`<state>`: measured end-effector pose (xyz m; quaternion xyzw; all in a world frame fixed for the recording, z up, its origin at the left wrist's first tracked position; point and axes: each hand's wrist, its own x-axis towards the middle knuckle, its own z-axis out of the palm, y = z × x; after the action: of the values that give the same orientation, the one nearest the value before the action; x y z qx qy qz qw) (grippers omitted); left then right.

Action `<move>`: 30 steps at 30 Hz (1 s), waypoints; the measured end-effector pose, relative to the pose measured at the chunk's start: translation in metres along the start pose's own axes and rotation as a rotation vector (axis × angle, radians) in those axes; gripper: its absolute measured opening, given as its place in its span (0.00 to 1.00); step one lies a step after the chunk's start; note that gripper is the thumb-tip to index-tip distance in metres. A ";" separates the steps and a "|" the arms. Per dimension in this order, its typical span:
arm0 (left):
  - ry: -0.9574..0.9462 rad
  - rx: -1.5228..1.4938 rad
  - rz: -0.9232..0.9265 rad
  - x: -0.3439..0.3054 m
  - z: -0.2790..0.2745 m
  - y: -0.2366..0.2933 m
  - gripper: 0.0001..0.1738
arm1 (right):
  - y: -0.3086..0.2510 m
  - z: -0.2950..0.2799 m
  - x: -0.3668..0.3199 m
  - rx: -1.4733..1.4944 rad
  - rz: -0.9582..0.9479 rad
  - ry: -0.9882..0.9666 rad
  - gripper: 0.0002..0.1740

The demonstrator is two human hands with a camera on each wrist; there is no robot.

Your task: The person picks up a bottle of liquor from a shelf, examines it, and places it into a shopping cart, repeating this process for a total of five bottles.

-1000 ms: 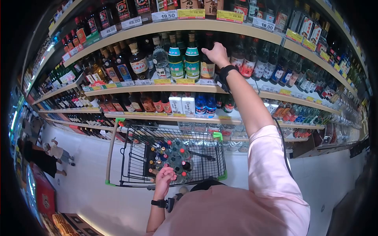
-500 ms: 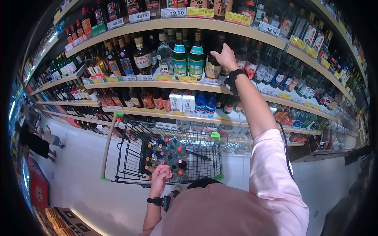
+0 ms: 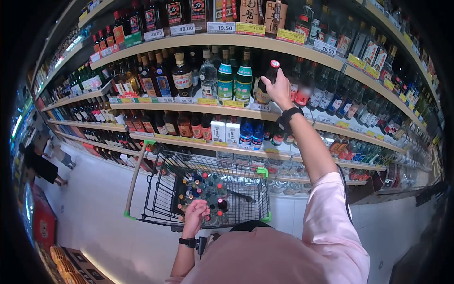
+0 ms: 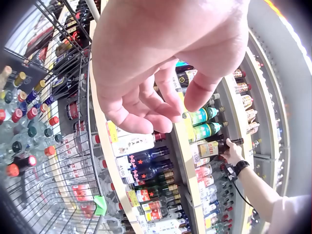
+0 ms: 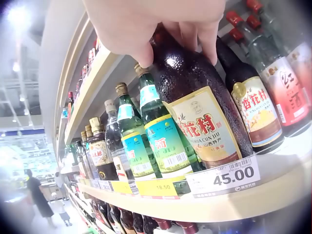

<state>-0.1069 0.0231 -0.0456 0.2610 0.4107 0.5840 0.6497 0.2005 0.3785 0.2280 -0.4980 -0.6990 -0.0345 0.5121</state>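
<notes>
My right hand (image 3: 278,90) grips a dark brown liquor bottle (image 5: 204,129) around its neck and shoulder at the middle shelf. The bottle has a cream label and a red cap; it leans forward, its base close behind the 45.00 price tag (image 5: 229,178). A similar dark bottle (image 5: 251,105) stands to its right, and green bottles (image 5: 165,139) with blue-green labels to its left. Low over the shopping cart (image 3: 246,182) hovers my left hand (image 3: 195,215), fingers loosely curled with nothing in them. Beneath and beside it, several capped bottles (image 3: 208,187) stand together in the cart.
Shelf edges run above and below the right hand; the upper shelf edge (image 3: 208,43) overhangs the bottle row. Red-label bottles (image 3: 302,94) stand close to the right. Behind on the left are a red box (image 3: 43,225) and a person in black (image 3: 45,165).
The right hand has closed around the dark bottle's neck and tipped it forward, so its red cap now shows. The left hand stays over the cart. The head view has shifted slightly.
</notes>
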 end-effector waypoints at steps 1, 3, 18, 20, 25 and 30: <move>-0.001 0.004 -0.007 0.000 -0.002 -0.002 0.09 | -0.006 -0.005 0.000 0.004 -0.039 0.013 0.24; -0.005 0.004 0.025 0.002 -0.003 -0.002 0.08 | -0.020 -0.017 -0.002 0.010 -0.104 0.038 0.23; -0.238 0.200 0.182 0.056 0.075 0.078 0.06 | -0.116 -0.061 -0.099 0.199 -0.569 0.137 0.23; -0.263 0.291 0.254 0.068 0.086 0.087 0.09 | -0.120 -0.063 -0.108 0.229 -0.588 0.101 0.23; -0.293 0.413 0.452 0.083 0.129 0.127 0.20 | -0.127 -0.064 -0.123 0.349 -0.268 -0.085 0.24; -0.266 0.595 0.649 0.087 0.146 0.145 0.27 | -0.129 -0.061 -0.120 0.715 0.009 -0.287 0.19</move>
<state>-0.0646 0.1551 0.1301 0.6239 0.3706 0.5754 0.3771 0.1450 0.2002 0.2267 -0.2907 -0.7294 0.2838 0.5504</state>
